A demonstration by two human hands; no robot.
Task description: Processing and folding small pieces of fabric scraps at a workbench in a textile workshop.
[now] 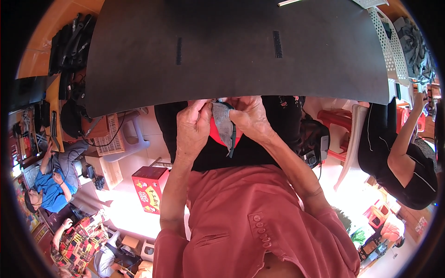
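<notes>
Just below the near edge of the black table top (236,69), both hands pinch a small piece of grey fabric (223,121) with a dark strip along one side. My left hand (193,124) grips its upper left part between thumb and fingers. On the other side my right hand (251,119) has its thumb pressed on the top right of the cloth. The fabric's narrow lower end hangs down free, over my dark-clad lap. Behind it shows something bright red (215,133), mostly hidden. My fingertips are partly out of sight near the table edge.
Two dark strips (179,51) (277,44) lie on the table top. A white perforated basket (390,46) stands at its right edge, beside a heap of dark straps (414,51). A red box (149,187) is on the floor at left. Other people sit on both sides.
</notes>
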